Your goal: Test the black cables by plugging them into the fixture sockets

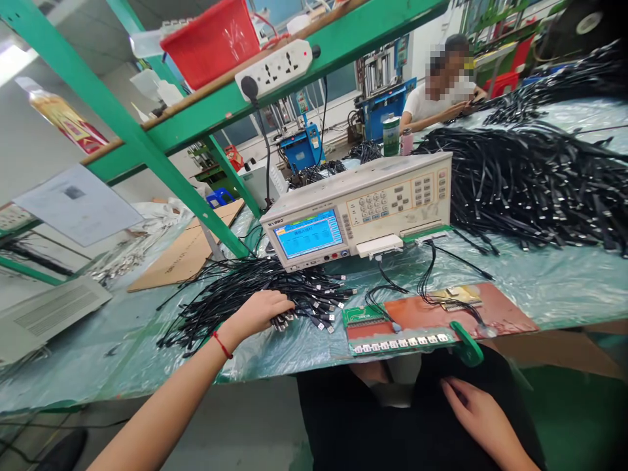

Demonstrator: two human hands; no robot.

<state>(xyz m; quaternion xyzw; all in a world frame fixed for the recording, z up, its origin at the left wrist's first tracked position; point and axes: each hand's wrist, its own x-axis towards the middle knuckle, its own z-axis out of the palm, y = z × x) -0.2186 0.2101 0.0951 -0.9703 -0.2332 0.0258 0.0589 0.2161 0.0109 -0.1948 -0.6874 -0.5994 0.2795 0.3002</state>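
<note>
Black cables (pixel 220 288): lay heaped on the plastic-covered table (pixel 147 366), left of the fixture board (pixel 417 320), many USB plugs facing right.
Left hand (pixel 265 309): was at the heap's near edge, fingers closed on a small bunch of plug ends.
Right hand (pixel 468 402): rested on the dark-clothed lap, fingers loosely open.
Tester (pixel 373 180): stood behind the board, blue screen lit.
Larger cable pile (pixel 530 176): spread right of the tester.
Co-worker (pixel 436 98): sat beyond, in a white shirt.
</note>
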